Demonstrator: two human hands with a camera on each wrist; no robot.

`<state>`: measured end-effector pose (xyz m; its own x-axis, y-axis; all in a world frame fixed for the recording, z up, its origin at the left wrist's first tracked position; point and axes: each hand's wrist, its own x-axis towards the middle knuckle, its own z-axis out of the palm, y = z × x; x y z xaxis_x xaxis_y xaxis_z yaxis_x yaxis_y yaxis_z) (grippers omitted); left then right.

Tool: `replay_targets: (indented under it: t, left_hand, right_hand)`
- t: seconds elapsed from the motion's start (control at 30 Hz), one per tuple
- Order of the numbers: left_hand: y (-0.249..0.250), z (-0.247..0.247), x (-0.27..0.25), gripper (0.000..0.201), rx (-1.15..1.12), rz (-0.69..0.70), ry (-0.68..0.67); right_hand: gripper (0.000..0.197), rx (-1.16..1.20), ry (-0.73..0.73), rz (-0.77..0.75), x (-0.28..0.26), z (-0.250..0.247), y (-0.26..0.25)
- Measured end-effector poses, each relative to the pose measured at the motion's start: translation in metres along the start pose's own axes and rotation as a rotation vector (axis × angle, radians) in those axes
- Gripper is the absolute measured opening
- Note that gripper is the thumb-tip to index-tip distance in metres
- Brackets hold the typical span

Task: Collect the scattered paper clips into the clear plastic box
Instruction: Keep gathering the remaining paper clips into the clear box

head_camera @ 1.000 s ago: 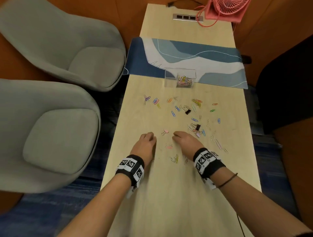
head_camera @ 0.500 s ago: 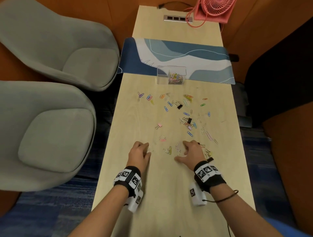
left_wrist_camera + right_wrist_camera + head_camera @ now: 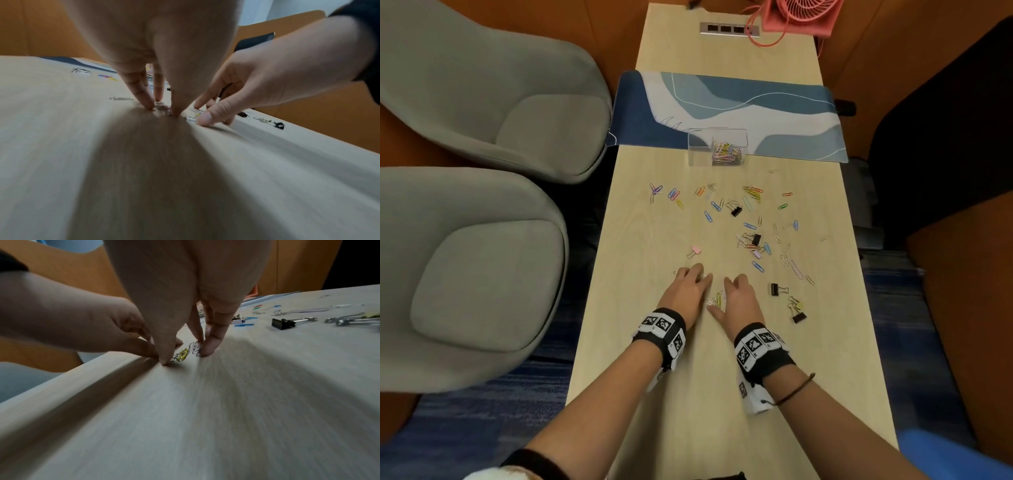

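Note:
Coloured and silver paper clips [image 3: 751, 197] lie scattered over the middle of the wooden table [image 3: 688, 394]. The clear plastic box [image 3: 717, 147] stands at the mat's near edge with a heap of clips in its right part. My left hand [image 3: 690, 286] [image 3: 163, 110] has its fingertips down on the table and pinches a few silver clips [image 3: 162, 107] between finger and thumb. My right hand [image 3: 738, 296] [image 3: 184, 356] is close beside it. Its thumb and straight fingers [image 3: 207, 350] touch the table on either side of a yellow clip [image 3: 183, 354] and silver clips [image 3: 195, 348].
Black binder clips [image 3: 779, 289] lie right of my right hand, and a pink one [image 3: 695, 251] lies ahead of my left. A blue patterned mat [image 3: 722, 109] crosses the table; a pink fan [image 3: 801, 15] stands at the far end. Grey chairs [image 3: 482, 257] flank the left edge.
Both hands have drawn together from either side of the small clip pile. My right hand slid left and my left hand moved right and forward onto the clips.

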<state>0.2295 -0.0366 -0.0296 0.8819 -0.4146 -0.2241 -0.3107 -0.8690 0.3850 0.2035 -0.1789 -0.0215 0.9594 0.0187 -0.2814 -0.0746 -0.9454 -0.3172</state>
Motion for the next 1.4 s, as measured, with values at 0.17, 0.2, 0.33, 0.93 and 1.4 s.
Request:
replay_targets:
  t: [0.17,0.2,0.33,0.93,1.4]
  left_hand:
    - [-0.005,0.002,-0.003,0.038,-0.031,-0.011,0.055]
    - [-0.007,0.003,-0.002,0.033,-0.059,-0.027,0.067]
    - [-0.012,0.007,0.000,0.025,-0.130,-0.063,0.107]
    - [-0.019,-0.004,0.013,0.015,-0.167,-0.123,0.089]
    - [-0.017,0.000,0.003,0.018,-0.084,-0.024,0.138]
  right_hand:
    - [0.036,-0.038,-0.009,-0.059,0.003,0.000,-0.012]
    - [0.029,-0.047,-0.016,-0.070,0.004,-0.001,-0.014]
    - [0.020,-0.141,-0.100,-0.102,0.006,-0.004,-0.018]
    - [0.023,-0.398,-0.278,-0.244,0.034,-0.038,-0.039]
    - [0.006,0.620,-0.116,0.369,0.032,-0.037,0.054]
